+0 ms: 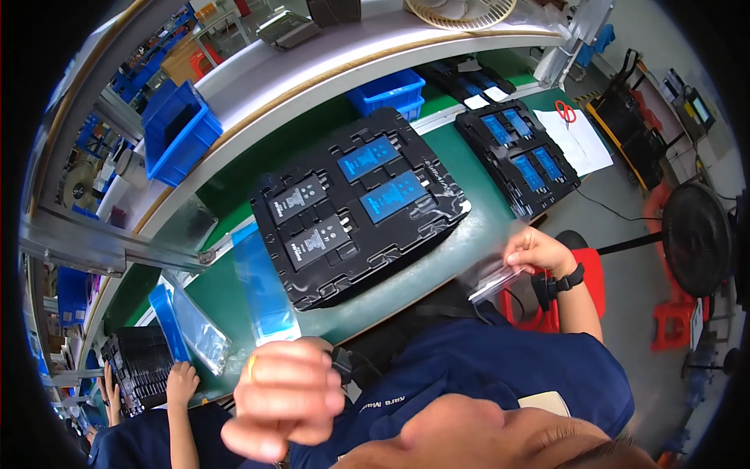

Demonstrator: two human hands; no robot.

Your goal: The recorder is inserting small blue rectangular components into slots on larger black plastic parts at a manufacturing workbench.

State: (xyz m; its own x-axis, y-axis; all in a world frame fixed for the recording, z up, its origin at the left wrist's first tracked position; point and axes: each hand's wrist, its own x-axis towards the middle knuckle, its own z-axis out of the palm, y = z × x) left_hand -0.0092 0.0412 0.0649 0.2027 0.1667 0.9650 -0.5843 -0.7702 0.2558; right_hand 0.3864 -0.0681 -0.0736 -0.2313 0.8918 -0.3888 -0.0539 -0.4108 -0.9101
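Note:
My right hand is at the table's front edge, its fingers pinched on a piece of clear plastic film that hangs below them. A dark band circles that wrist. Close to the camera, my left hand is raised with its fingers curled in; a yellow band shows on one finger. Whether it holds anything is hidden. In front of me lies a black moulded tray with flat battery packs in its slots. Two packs have blue faces, such as the blue battery pack; two look black, such as the black battery pack.
To the right sits another black tray with blue packs, beside white paper and red scissors. Blue bins stand behind. Blue film lies left of the tray. At lower left, a co-worker's hand works near stacked black parts.

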